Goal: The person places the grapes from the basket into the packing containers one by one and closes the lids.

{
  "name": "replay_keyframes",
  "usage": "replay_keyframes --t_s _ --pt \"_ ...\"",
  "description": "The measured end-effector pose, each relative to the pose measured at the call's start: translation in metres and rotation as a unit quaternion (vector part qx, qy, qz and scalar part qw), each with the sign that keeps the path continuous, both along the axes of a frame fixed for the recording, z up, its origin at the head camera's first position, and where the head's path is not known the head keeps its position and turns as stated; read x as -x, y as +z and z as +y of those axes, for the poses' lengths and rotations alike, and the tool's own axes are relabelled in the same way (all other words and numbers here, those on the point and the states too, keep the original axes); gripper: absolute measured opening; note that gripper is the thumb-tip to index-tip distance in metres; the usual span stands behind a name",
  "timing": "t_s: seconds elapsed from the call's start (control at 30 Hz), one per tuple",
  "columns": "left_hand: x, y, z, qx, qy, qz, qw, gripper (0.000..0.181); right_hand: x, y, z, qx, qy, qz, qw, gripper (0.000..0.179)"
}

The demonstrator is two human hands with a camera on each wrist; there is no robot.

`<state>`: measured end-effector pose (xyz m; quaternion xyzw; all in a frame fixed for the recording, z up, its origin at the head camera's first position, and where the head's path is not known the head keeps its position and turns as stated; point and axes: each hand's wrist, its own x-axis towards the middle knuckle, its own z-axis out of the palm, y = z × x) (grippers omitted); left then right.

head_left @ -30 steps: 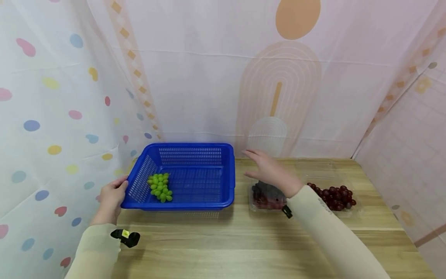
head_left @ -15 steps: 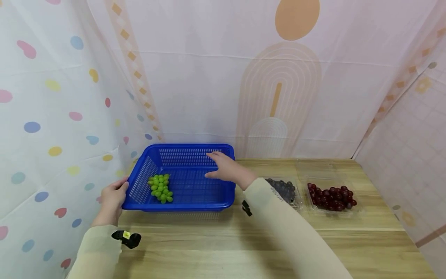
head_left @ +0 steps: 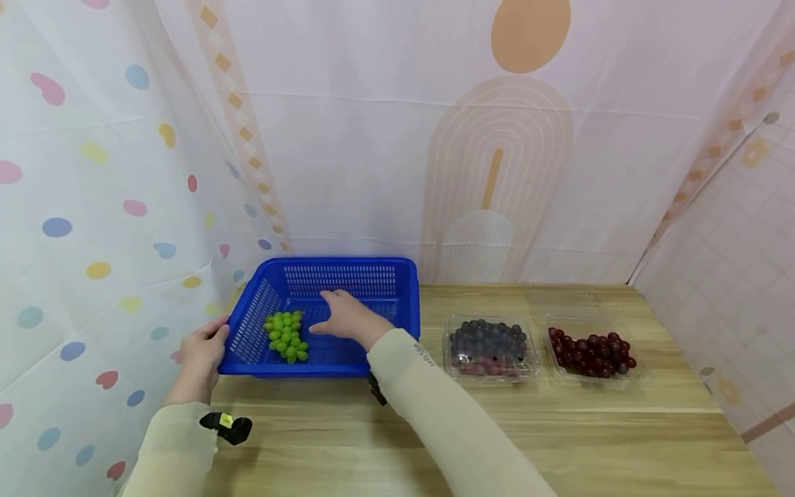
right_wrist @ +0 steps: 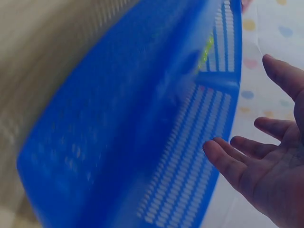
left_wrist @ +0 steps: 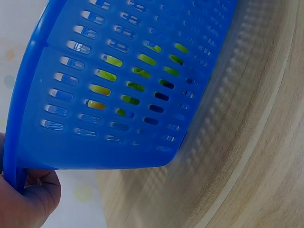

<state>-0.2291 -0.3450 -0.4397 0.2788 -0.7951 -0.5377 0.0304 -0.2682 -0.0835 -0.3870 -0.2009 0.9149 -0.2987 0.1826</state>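
A blue plastic basket (head_left: 406, 297) with slotted walls stands on the table. Inside it, at the left, lies a bunch of green grapes (head_left: 287, 335). My left hand (head_left: 201, 348) grips the basket's left rim, thumb and fingers bent round the edge in the left wrist view. Over the middle of the basket hangs my right hand (head_left: 350, 319), its fingers spread and nothing in them, a short way right of the green grapes. The right wrist view shows that same right hand (right_wrist: 261, 161) with loosely stretched fingers, apart from the basket wall.
Right of the basket stands a clear plastic box of dark grapes (head_left: 491, 339). Farther right, another clear box with a raised lid holds red grapes (head_left: 593, 354). Patterned curtains (head_left: 348, 138) hang behind and at both sides of the wooden table (head_left: 435, 435).
My right hand has moved left from above the dark grapes to over the basket, uncovering the clear box. The left hand keeps its grip on the rim.
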Motion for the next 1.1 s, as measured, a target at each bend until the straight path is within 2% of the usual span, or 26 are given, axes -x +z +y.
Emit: replay_keyframes --t_s 0.3,0.53,0.73,0.97,1.1 --pt "-0.002 0.001 0.002 -0.014 0.002 0.009 0.9999 0.047 -0.02 -0.013 -0.041 0.038 -0.028 -0.02 0.9987 0.073" --pt "-0.004 0.001 0.005 -0.031 0.006 0.006 0.9995 0.047 -0.03 -0.021 -0.059 0.05 -0.044 -0.027 0.9974 0.069" --pt "-0.006 0.0 0.008 -0.028 0.014 0.011 0.9994 0.046 -0.032 -0.028 -0.064 0.033 -0.062 -0.046 0.9965 0.067" --pt "-0.007 0.0 0.01 -0.022 0.015 0.018 0.9995 0.045 -0.03 -0.038 -0.066 0.066 -0.08 -0.083 0.9911 0.074" --pt "-0.008 0.0 0.011 -0.014 0.014 0.02 0.9996 0.044 -0.028 -0.04 -0.067 0.063 -0.083 -0.107 0.9888 0.073"
